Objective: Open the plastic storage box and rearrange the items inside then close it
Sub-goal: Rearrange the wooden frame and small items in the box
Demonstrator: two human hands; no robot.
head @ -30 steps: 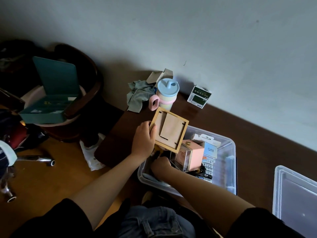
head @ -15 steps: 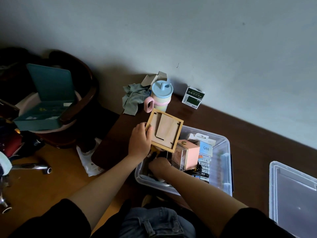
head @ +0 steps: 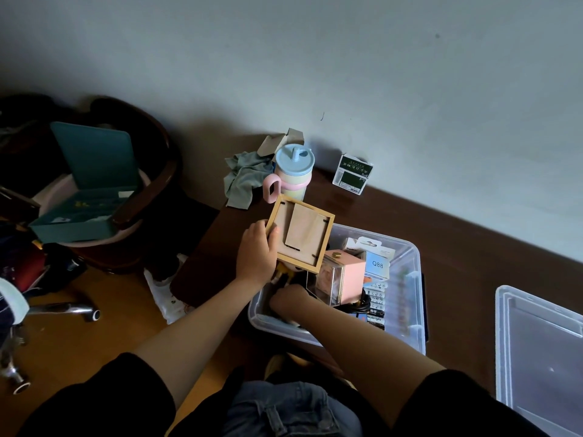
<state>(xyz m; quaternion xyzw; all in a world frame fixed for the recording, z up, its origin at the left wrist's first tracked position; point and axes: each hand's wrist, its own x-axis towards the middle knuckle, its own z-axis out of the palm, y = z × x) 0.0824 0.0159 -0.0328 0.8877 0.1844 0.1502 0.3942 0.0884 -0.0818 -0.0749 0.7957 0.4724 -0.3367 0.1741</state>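
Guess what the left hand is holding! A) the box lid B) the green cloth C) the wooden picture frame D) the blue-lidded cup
C: the left hand grips the edge of the wooden picture frame, back side up, above the open plastic storage box.

Legible markings, head view:

1. "Q88" in dark print on the pale blue face of a small retail carton (head: 377, 264) standing inside the clear plastic storage box (head: 407, 310)
2. "Heybright" in white lettering on the dark lower band of a blister card (head: 374, 318) lying in the same box, below the carton; rows of small symbols above that word are too fine to read
3. Green and white carton (head: 352, 174) on the dark table by the wall: light characters and a barcode strip on its top face, none readable
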